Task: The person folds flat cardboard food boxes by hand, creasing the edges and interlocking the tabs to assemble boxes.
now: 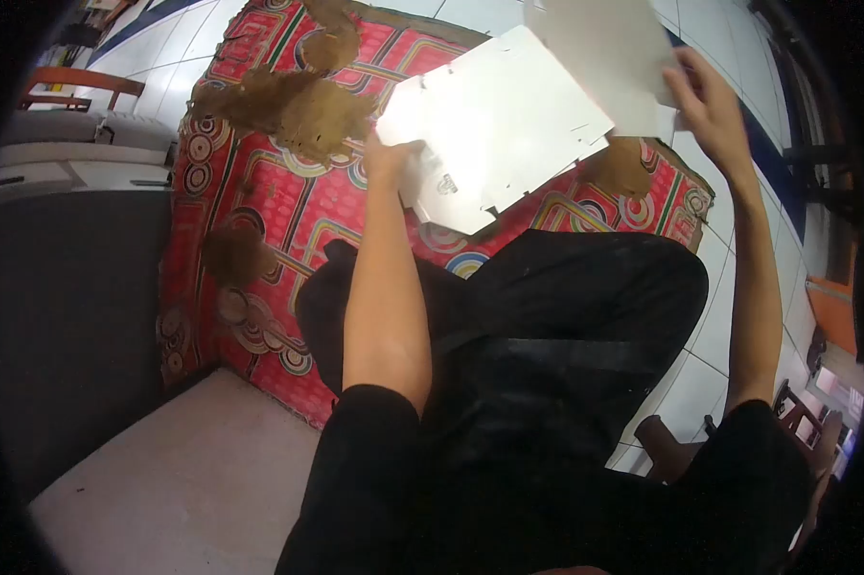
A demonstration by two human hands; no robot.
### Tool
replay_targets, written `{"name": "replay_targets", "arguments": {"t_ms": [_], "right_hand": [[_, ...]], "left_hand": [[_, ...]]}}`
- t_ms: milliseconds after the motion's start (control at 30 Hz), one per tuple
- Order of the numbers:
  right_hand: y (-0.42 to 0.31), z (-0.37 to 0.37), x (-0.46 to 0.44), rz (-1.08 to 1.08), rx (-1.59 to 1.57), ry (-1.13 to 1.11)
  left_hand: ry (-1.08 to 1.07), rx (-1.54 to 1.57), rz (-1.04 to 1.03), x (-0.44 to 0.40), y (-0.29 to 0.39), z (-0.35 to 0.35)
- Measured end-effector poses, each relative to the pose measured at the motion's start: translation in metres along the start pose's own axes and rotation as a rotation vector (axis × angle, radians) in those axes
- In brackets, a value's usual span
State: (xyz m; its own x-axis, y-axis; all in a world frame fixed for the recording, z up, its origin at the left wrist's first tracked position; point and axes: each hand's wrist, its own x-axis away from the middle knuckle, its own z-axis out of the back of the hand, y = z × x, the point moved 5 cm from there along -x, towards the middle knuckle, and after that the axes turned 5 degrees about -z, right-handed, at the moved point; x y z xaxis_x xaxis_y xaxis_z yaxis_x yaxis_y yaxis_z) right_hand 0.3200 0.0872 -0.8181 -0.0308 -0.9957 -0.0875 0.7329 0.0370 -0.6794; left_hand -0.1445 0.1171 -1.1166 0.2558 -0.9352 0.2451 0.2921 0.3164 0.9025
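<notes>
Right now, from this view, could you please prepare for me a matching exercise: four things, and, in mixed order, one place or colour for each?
1. left hand
2. right hand
3. mat
4. trousers

A. black
B. at the right edge of the blurred sheet
C. red, with coloured circles and lines
D. on the left side of the white card

Pairs: 1-D, 2-B, 3-C, 4-A
</notes>
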Motion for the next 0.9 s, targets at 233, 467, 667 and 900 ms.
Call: {"name": "replay_targets", "arguments": {"t_ms": [233, 467, 667, 900], "right_hand": [[0.068, -0.006, 0.044, -0.137, 0.224, 0.19], [0.228, -0.1, 0.031, -0.474, -0.19, -0.113], [0.215, -0.1, 0.058, -0.697, -0.532, -0.111], [0.201, -0.109, 0.04, -0.49, -0.467, -0.082]], "left_hand": [[-0.199, 0.329, 0.001, 0.003, 0.035, 0.001], [-0.492, 0.497, 0.223, 0.019, 0.068, -0.006], [-0.578, 0.709, 0.074, 0.029, 0.126, 0.003], [-0.551, 0.72, -0.014, 0.054, 0.153, 0.012]]}}
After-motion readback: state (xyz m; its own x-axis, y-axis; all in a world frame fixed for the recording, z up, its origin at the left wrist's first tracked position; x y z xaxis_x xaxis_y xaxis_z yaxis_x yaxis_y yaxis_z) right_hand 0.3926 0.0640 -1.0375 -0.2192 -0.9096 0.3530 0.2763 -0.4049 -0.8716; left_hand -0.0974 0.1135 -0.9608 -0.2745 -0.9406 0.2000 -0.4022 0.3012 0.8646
